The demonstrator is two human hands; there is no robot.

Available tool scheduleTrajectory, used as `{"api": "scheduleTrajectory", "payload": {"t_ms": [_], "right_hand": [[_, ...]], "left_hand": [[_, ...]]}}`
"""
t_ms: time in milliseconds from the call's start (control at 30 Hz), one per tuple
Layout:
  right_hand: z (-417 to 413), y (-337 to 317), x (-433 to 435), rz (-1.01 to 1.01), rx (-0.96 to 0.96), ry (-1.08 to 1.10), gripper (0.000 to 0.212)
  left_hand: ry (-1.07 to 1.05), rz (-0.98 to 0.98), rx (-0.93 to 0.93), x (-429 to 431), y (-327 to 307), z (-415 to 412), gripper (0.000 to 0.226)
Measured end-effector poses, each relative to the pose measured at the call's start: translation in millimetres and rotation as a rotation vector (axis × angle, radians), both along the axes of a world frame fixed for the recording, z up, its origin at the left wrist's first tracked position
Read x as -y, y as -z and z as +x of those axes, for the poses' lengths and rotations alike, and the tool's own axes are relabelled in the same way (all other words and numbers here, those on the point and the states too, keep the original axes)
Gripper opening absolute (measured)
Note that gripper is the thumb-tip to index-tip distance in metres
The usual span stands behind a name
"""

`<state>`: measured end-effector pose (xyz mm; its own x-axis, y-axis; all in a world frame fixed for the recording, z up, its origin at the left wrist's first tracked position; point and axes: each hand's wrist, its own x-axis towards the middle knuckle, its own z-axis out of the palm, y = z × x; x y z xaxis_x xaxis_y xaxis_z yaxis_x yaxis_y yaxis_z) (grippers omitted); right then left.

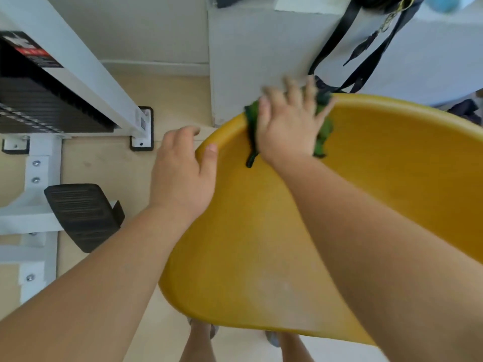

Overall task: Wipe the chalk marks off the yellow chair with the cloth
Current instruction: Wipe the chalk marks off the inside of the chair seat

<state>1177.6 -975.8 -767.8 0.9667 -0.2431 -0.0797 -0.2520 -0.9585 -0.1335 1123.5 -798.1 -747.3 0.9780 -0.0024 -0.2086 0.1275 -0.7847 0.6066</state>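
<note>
A single head-worn camera looks almost straight down, close above the yellow chair (261, 244). The chair fills 4 o'clock; floor (104, 163) lies at 9 o'clock.

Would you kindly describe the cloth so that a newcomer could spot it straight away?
Start at the big yellow moulded plastic chair filling the lower right of the view. At its far rim, the right hand presses flat on a crumpled green cloth. It is the only green thing there, its dark edge trailing down beside the wrist.
</note>
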Motion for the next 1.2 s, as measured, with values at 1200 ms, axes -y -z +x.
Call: {"api": "scheduleTrajectory", "payload": {"t_ms": [1200], "right_hand": [[-187.2,9.8,436.3,-0.119,-0.025,0.527,0.072]], "left_hand": [[0.774,0.629,0.252,423.6,6.3,13.4,0.111]]}}
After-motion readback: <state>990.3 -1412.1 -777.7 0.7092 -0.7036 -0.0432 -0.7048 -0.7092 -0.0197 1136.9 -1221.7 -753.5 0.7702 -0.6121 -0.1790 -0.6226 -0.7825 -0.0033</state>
